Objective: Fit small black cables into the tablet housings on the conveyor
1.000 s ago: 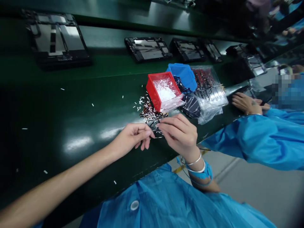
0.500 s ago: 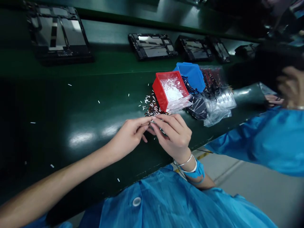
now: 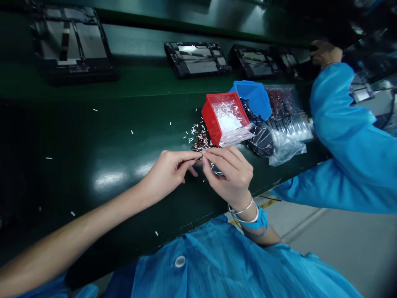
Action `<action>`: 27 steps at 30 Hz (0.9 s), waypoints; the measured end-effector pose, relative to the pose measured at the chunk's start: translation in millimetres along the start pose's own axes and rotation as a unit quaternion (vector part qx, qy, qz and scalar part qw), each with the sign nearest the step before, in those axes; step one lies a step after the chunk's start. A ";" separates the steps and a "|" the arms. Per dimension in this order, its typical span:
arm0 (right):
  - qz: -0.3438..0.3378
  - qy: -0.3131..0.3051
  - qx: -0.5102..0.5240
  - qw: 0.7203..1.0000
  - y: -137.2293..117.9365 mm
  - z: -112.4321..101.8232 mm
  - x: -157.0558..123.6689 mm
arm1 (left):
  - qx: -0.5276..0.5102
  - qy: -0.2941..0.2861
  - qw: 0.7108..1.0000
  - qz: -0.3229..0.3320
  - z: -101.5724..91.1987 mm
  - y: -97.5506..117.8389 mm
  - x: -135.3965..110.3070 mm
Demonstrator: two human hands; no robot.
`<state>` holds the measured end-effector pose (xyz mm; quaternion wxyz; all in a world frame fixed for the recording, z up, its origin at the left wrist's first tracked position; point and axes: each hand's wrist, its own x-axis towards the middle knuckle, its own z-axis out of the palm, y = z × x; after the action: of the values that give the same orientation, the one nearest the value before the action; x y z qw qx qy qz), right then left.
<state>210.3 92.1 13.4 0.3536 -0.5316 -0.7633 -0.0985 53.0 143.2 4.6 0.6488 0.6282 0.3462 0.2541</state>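
My left hand [image 3: 170, 169] and my right hand [image 3: 231, 171] meet fingertip to fingertip over the green bench. Both are closed in a pinch; whatever small piece lies between them is too tiny to name. Just beyond the fingertips is a pile of small dark and coppery parts [image 3: 202, 142], with white slips [image 3: 194, 129] strewn around it. Right behind stands a red bin [image 3: 212, 124], lined with a clear bag and holding a heap of small white pieces [image 3: 228, 120].
A blue bin [image 3: 256, 97] with black cables stands behind the red one. Clear plastic bags [image 3: 287, 145] and bagged wired parts [image 3: 281, 103] lie to the right. Opened devices [image 3: 198, 60] line the back ledge. A co-worker's blue sleeve [image 3: 338, 107] reaches in at the right.
My hands stay together at nearly the same spot, fingers slightly shifted. The co-worker's arm has swung up and toward the devices on the back ledge. The view has moved slightly.
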 end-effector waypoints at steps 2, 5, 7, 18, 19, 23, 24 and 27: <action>0.010 0.001 -0.004 1.000 4.7 -1.7 1.1 | -0.042 -0.019 0.998 -0.034 0.9 -0.7 2.9; 0.030 0.035 -0.008 0.999 10.8 -3.3 2.3 | -0.115 -0.024 0.988 -0.102 1.3 -0.8 9.0; 0.022 0.047 0.005 0.999 12.6 -2.4 1.9 | -0.150 -0.022 0.981 -0.118 1.4 -0.8 12.7; -0.018 -0.029 0.058 0.998 15.2 7.0 -7.3 | -0.075 0.009 0.997 -0.030 15.0 1.8 13.4; -0.020 -0.031 0.053 0.998 14.6 6.7 -7.6 | -0.058 0.010 0.998 -0.023 15.9 1.4 13.5; -0.016 -0.031 0.033 0.999 23.5 1.6 -2.7 | -0.080 0.000 0.996 -0.036 14.4 0.7 17.7; -0.008 -0.020 0.018 1.000 31.3 -1.2 0.6 | -0.107 -0.006 0.993 -0.047 13.2 0.8 19.4; 0.054 0.042 -0.084 0.994 65.2 -11.5 13.1 | -0.176 -0.012 0.982 -0.070 9.4 1.9 24.3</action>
<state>270.4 122.9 15.6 0.3440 -0.5955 -0.7070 -0.1649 75.8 156.0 3.1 0.7698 0.4812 0.3309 0.2575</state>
